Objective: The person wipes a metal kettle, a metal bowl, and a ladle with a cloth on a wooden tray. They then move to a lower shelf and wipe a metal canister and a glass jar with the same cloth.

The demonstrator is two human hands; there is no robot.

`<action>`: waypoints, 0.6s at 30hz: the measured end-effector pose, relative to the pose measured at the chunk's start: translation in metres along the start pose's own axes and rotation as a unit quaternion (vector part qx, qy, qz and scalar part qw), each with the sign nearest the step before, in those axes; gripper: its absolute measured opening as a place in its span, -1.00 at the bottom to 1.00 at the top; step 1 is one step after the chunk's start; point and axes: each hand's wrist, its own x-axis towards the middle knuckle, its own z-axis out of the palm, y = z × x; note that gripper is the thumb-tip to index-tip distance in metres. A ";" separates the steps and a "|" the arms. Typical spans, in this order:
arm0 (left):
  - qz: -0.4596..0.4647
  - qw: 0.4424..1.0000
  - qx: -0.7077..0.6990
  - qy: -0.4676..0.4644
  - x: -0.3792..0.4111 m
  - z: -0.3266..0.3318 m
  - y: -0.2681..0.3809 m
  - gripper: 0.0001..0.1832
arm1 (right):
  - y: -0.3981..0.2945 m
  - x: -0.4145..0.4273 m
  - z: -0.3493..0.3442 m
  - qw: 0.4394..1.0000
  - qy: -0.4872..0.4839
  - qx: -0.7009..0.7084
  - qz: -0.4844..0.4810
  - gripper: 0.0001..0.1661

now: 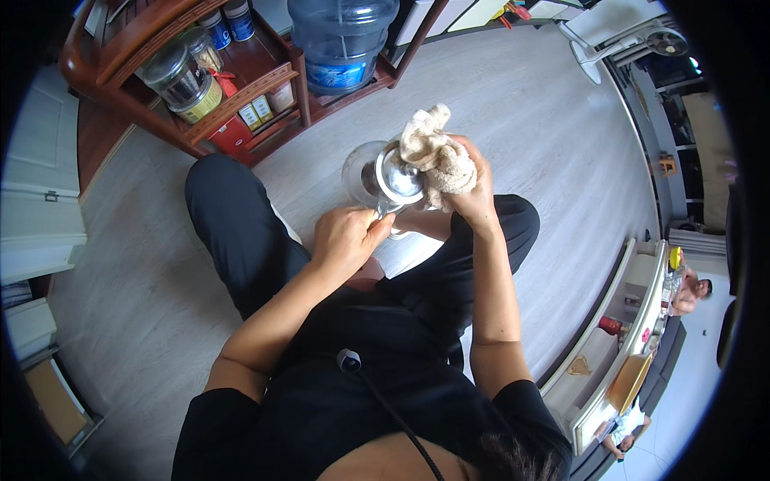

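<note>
My left hand [349, 234] is closed around the handle of a glass teapot [360, 168], which has a round metal lid [402, 180]. The pot is held above the floor between my knees, with something dark showing inside the glass. Bunched in my right hand [478, 192] is a beige terry cloth [442, 156], which lies against the right side of the lid. The cloth hides some of my right fingers and part of the pot's rim.
A reddish wooden cart [243, 99] stands ahead at the left, with jars and boxes on its shelves. Beside it is a large blue water bottle [343, 42]. A white fan [601, 51] stands at the far right. Along the right runs a white shelf unit [619, 349]; two people are beyond it.
</note>
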 end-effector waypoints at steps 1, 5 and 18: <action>0.020 1.000 -0.017 0.009 0.002 -0.001 0.000 -0.57 | 0.000 0.003 -0.002 1.000 0.021 -0.014 0.003 -0.50; -0.034 0.996 -0.069 -0.046 0.022 -0.010 -0.020 -0.57 | 0.012 0.016 -0.017 0.985 0.134 0.054 0.098 -0.53; 0.056 0.994 0.088 -0.002 0.049 -0.023 -0.029 -0.61 | -0.035 0.035 0.029 0.891 -0.091 -0.421 -0.147 -0.31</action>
